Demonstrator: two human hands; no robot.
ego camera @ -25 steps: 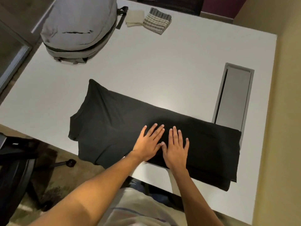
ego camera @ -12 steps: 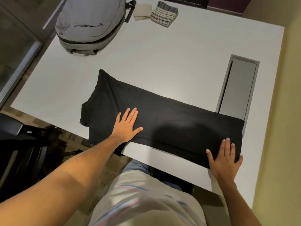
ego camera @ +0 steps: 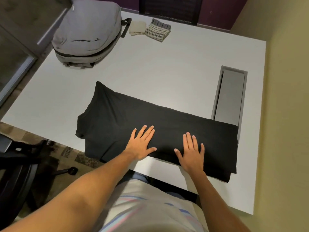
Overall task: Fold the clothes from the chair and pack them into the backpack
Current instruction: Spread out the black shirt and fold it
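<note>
A person's left hand [ego camera: 142,144] and right hand [ego camera: 190,152] lie flat, palms down, on a black garment [ego camera: 167,124] folded into a long band at the near edge of a white table [ego camera: 167,67]. The fingers of both hands are spread and pressed onto the cloth, pinching nothing. The band runs from the far left toward the near right, where its end reaches past a grey hatch [ego camera: 229,96] set into the tabletop; its left end droops slightly over the table edge. The hands sit near the middle of the band's near side, the left one closer to the looser, rumpled end and the right one closer to the squared end. Any coming fold would likely be made across this long axis, bringing one end over the other, and each hand has its own end within easy reach. A grey backpack [ego camera: 88,30] lies at the far left corner of the table, well apart from the garment, with a cream cloth [ego camera: 137,27] and a striped cloth [ego camera: 158,31] already folded just beside it.
</note>
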